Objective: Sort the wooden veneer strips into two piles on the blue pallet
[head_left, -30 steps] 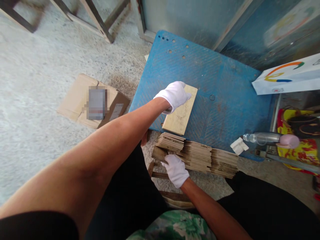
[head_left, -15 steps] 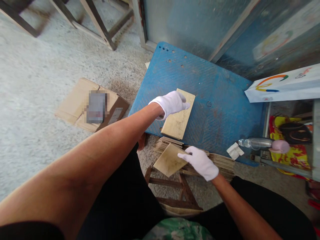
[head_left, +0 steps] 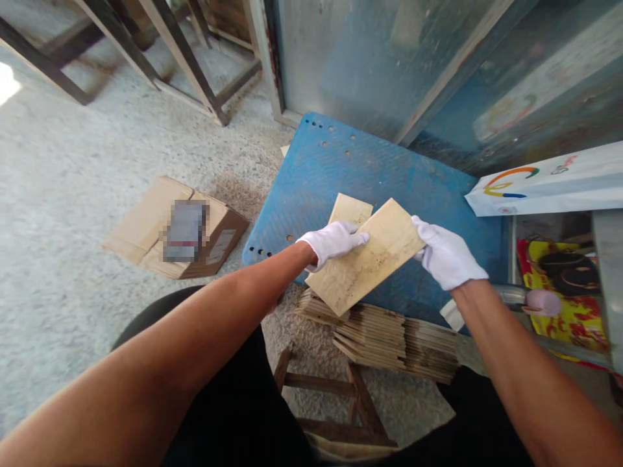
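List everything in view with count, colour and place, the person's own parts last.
held board: 1, pale wood, in right hand
lower board: 1, pale wood, partly behind held board
stacked boards: many, light brown, table's near edge
table: 1, blue, centre
paper: 1, white, table's near-right corner
bottle: 1, clear and pink, right
carrier bag: 1, white, right
printed packaging: count unclear, red-yellow, lower right
cardboard box: 1, brown, left floor
pixelated item: 1, grey, on box
wooden frame: 1, brown, below stack
glazed panels: 2, grey-blue, behind table
left hand: 1, white-gloved, by held board's left side
right hand: 1, white-gloved, held board's right corner
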Available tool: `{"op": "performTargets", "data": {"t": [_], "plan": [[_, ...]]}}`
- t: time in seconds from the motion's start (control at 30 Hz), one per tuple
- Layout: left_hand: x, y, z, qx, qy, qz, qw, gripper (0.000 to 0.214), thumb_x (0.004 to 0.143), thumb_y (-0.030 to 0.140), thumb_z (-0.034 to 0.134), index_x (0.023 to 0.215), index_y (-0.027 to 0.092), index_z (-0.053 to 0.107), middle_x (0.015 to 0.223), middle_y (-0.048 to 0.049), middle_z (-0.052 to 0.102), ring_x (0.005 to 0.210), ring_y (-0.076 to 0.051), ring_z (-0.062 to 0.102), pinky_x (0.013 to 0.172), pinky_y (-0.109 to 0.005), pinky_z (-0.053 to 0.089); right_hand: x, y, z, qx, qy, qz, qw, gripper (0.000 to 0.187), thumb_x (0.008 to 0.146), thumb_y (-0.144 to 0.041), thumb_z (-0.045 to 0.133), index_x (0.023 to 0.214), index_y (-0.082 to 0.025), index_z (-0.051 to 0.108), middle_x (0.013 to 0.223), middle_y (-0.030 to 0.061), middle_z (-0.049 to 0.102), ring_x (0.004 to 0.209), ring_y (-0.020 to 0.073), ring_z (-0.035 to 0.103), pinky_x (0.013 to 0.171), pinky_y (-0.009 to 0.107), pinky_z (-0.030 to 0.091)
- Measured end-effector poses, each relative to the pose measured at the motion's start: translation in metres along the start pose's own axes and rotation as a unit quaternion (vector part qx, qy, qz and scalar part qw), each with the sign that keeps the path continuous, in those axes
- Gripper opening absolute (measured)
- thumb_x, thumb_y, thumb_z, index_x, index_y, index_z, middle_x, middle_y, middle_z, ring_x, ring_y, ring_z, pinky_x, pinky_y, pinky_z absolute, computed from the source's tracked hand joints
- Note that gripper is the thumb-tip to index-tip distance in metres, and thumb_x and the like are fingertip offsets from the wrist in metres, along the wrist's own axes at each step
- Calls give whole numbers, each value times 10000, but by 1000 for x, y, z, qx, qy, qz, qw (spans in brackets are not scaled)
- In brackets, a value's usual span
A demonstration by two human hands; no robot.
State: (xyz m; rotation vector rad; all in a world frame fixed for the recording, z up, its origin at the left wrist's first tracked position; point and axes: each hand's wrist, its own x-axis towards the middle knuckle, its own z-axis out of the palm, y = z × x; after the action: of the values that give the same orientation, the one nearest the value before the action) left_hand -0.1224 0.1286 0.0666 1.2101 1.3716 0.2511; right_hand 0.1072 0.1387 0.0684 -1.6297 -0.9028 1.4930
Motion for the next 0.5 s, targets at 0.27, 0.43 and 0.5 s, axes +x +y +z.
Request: {"op": "performTargets", "data": {"t": [0.27, 0.43, 0.5], "plan": [[18, -9, -3, -50, 65, -62, 995, 298, 902, 372, 464, 1016, 171, 651, 984, -64, 705, 852, -165, 642, 661, -237, 481, 12, 47, 57, 100, 49, 81, 991, 395, 615, -466, 794, 809, -188, 592, 682, -38, 601, 508, 55, 514, 408, 143, 407], [26, -11, 2, -4, 110, -76, 991, 303, 889, 337, 457, 1021, 148, 654, 1005, -82, 698, 827, -159, 642, 655, -234, 470, 27, 64, 69, 57, 103, 73, 990, 397, 589, -469, 806, 687, -174, 558, 519, -84, 468, 398, 32, 380, 355, 148, 347], [30, -10, 2, 20, 123, -68, 990, 306, 867, 341, 478, 1026, 147, 653, 1012, -84, 694, 834, -163, 644, 657, -231, 469, 35, 62, 70, 36, 116, 61, 991, 393, 594, -466, 802, 669, -173, 553, 489, -93, 431, 386, 34, 349, 341, 155, 320]]}}
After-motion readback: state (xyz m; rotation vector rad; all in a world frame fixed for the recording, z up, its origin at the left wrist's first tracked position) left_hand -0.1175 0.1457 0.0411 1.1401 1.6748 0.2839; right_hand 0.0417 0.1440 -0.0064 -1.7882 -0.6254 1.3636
